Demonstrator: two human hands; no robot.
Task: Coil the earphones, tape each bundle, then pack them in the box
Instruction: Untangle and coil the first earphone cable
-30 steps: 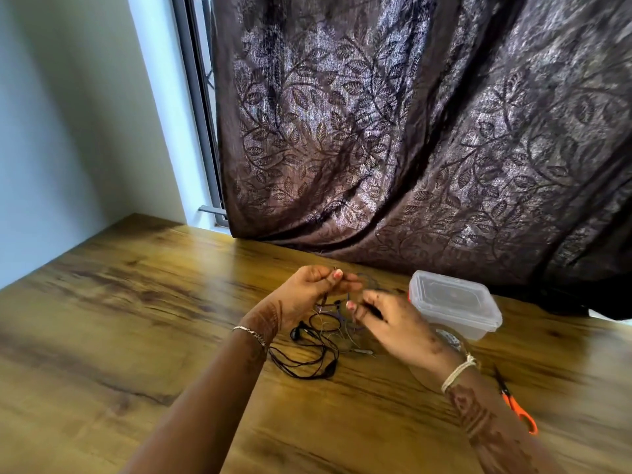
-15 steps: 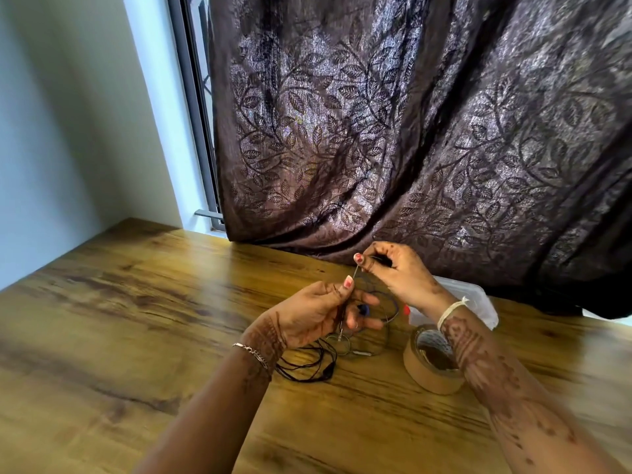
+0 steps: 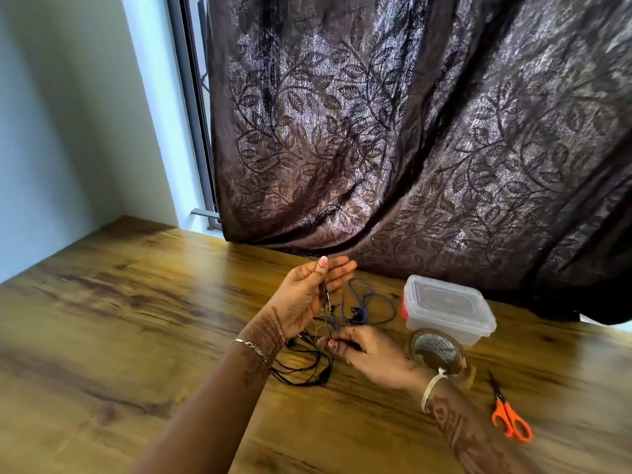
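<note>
My left hand (image 3: 307, 295) is raised above the table with its fingers straight, and its thumb presses an earphone plug and cord (image 3: 325, 297) against the palm. My right hand (image 3: 369, 354) sits lower, near the table, pinching the same cord. A blue earphone cable (image 3: 372, 304) lies loose beyond my hands. Black earphones (image 3: 304, 366) lie tangled under my left wrist. The clear plastic box (image 3: 448, 309) with its lid on stands to the right. A brown tape roll (image 3: 439, 352) lies in front of it.
Orange-handled scissors (image 3: 509, 417) lie on the wooden table (image 3: 136, 336) at the right. A dark leaf-patterned curtain (image 3: 410, 148) hangs down to the table's back edge. A pale wall and a window frame (image 3: 195, 114) are at the left.
My right hand came down from above the box to the table in front of my left hand. My left hand rose and straightened its fingers. The box and scissors show again.
</note>
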